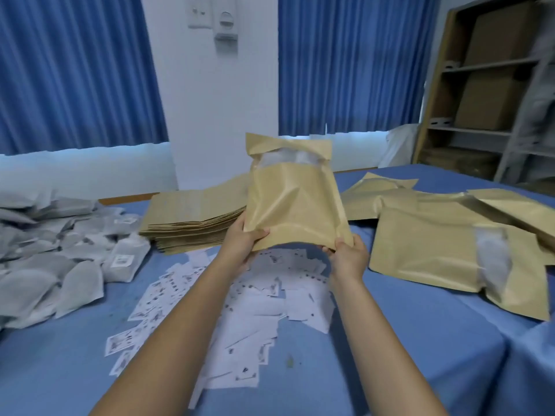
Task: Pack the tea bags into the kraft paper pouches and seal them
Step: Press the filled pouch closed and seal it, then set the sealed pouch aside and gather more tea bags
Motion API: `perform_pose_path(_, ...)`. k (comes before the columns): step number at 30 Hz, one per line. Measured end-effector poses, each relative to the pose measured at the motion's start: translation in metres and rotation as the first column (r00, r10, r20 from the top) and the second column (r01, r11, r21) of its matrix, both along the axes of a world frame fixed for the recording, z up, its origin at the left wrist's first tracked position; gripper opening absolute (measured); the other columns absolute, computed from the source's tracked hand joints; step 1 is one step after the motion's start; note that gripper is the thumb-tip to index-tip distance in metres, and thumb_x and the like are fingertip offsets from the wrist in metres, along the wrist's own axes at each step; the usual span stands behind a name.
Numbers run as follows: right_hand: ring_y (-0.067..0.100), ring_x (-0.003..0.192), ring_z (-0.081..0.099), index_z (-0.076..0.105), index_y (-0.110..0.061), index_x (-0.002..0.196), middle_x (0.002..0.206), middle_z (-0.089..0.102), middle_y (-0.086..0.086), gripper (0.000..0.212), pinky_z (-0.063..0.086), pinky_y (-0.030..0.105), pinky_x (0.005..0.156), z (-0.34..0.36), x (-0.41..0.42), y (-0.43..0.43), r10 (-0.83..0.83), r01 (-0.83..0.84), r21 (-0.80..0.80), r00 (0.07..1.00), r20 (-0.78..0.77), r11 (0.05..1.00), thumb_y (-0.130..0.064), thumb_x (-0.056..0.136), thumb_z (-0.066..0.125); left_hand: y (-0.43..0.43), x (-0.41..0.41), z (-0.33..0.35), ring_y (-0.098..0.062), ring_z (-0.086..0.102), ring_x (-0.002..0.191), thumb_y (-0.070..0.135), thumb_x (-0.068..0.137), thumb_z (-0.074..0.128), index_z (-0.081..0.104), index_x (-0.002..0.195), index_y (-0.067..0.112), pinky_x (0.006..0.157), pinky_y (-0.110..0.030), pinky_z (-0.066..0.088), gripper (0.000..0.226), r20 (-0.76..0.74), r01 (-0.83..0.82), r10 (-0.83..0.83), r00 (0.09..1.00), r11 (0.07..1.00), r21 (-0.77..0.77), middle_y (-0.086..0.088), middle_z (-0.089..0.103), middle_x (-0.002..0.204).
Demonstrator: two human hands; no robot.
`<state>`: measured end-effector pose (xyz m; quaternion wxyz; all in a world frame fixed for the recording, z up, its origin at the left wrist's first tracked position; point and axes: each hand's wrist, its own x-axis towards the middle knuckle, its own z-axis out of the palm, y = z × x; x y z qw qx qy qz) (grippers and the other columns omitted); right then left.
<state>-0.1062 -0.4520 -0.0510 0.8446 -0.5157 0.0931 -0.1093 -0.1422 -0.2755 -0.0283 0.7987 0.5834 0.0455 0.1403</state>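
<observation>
Plainly, from the head camera: held a kraft paper pouch (295, 199) upright and clear of the blue-covered table (420, 340), over a scatter of printed paper slips (240, 295), between the stack of flat empty pouches (192, 217) on the left and the filled pouches (444, 241) lying on the right. Gripped at its bottom corners. With the left hand (243, 244), thumb curled over the front face, fingers tucked behind the lower left corner. With the right hand (350, 253), fingers and thumb pinched on the lower right corner. Showed white contents through the clear window (291, 159) near the top; could not tell whether pressed shut at the mouth. Well apart from the loose tea bags (54, 253), heaped at the far left of the table.

Judged light and soft: thin paper skin, bulged and dented by its filling, likely to buckle if squeezed mid-face and to spill if tipped mouth-down while unsealed. Looked faintly slick on the surface. Best taken by the stiffer edges and corners, as done here, then by the top strip on both sides of the mouth for the sealing press.
</observation>
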Motion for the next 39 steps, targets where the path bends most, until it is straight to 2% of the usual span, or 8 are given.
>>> perform_pose_path(5, 0.018, 0.077, 0.063, 0.053, -0.003, 0.121, 0.108, 0.060, 0.008, 0.026, 0.056, 0.021, 0.063, 0.034, 0.054, -0.043, -0.078, 0.030, 0.370, 0.990, 0.114, 0.929, 0.001, 0.097, 0.044, -0.070, 0.055, 0.020, -0.026, 0.070, 0.089, -0.001, 0.092, 0.056, -0.001, 0.151, 0.017, 0.081, -0.039, 0.057, 0.085, 0.106, 0.089, -0.053, 0.993, 0.924, -0.371, -0.019, 0.041, 0.142)
perform_pose_path(9, 0.029, 0.116, 0.059, 0.055, 0.003, 0.118, 0.125, 0.058, 0.018, 0.027, 0.052, 0.031, 0.094, 0.043, 0.081, -0.046, 0.138, -0.144, 0.516, 0.989, 0.050, 0.844, -0.014, 0.097, 0.053, -0.093, 0.069, 0.012, -0.038, 0.065, 0.096, 0.001, 0.094, 0.053, 0.006, 0.151, 0.014, 0.086, -0.035, 0.054, 0.075, -0.054, 0.139, -0.155, 0.986, 0.964, -0.227, -0.011, 0.050, 0.125)
perform_pose_path(12, 0.032, 0.112, 0.059, 0.055, 0.012, 0.114, 0.133, 0.051, 0.026, 0.021, 0.049, 0.026, 0.096, 0.026, 0.082, -0.020, 0.198, -0.152, 0.459, 0.979, -0.052, 0.875, 0.003, 0.096, 0.047, -0.095, 0.074, 0.004, -0.030, 0.061, 0.089, -0.004, 0.093, 0.049, 0.036, 0.135, 0.002, 0.077, -0.030, 0.050, 0.044, -0.055, -0.152, 0.161, 0.985, 0.979, 0.140, -0.013, 0.056, 0.111)
perform_pose_path(16, 0.024, 0.069, 0.058, 0.055, 0.006, 0.090, 0.083, 0.059, 0.019, 0.013, 0.050, 0.015, 0.044, 0.002, 0.068, 0.035, 0.345, -0.262, 0.367, 0.921, -0.181, 0.892, 0.007, 0.094, 0.043, -0.053, 0.088, -0.005, -0.029, 0.048, 0.112, 0.006, 0.086, 0.057, 0.050, 0.119, 0.003, 0.094, -0.036, 0.039, 0.033, 0.168, -0.535, 0.639, 0.751, 0.438, 0.723, -0.014, 0.049, 0.123)
perform_pose_path(20, 0.020, 0.059, 0.058, 0.057, 0.004, 0.090, 0.072, 0.059, 0.014, 0.016, 0.047, 0.017, 0.043, -0.020, 0.047, 0.086, 0.462, -0.399, 0.266, 0.851, -0.249, 0.878, 0.006, 0.094, 0.042, 0.021, 0.101, -0.004, -0.025, 0.037, 0.128, 0.021, 0.089, 0.055, 0.039, 0.130, 0.007, 0.099, -0.037, 0.034, 0.046, 0.218, -0.191, 0.601, 0.769, -0.110, 0.975, -0.008, 0.043, 0.135)
perform_pose_path(23, 0.019, 0.054, 0.057, 0.059, 0.004, 0.089, 0.070, 0.059, 0.014, 0.014, 0.046, 0.018, 0.043, -0.031, 0.030, 0.109, 0.557, -0.499, 0.252, 0.776, -0.295, 0.829, 0.007, 0.093, 0.046, 0.078, 0.105, -0.009, -0.025, 0.043, 0.125, 0.028, 0.093, 0.052, 0.038, 0.130, 0.010, 0.097, -0.037, 0.035, 0.043, 0.114, 0.057, 0.461, 0.880, -0.340, 0.939, -0.007, 0.049, 0.133)
perform_pose_path(31, 0.017, 0.062, 0.062, 0.063, 0.004, 0.087, 0.073, 0.065, 0.014, 0.012, 0.054, 0.020, 0.059, -0.033, 0.025, 0.111, 0.587, -0.568, 0.151, 0.768, -0.255, 0.809, 0.009, 0.090, 0.052, 0.095, 0.084, -0.039, -0.026, 0.058, 0.089, 0.018, 0.097, 0.051, 0.060, 0.103, 0.012, 0.075, -0.032, 0.037, 0.012, 0.300, -0.171, 0.450, 0.841, -0.305, 0.937, -0.004, 0.066, 0.097)
perform_pose_path(39, 0.032, 0.096, 0.066, 0.061, -0.002, 0.111, 0.103, 0.070, 0.018, 0.062, 0.055, 0.045, 0.074, -0.014, 0.027, 0.090, 0.748, -0.671, 0.436, 0.664, -0.008, 0.600, -0.059, 0.091, 0.044, 0.108, -0.020, -0.054, -0.021, 0.056, 0.080, 0.003, 0.083, 0.061, 0.068, 0.083, 0.007, 0.065, -0.034, 0.043, 0.008, 0.601, -0.600, 0.000, 0.799, -0.058, 0.798, 0.003, 0.067, 0.082)
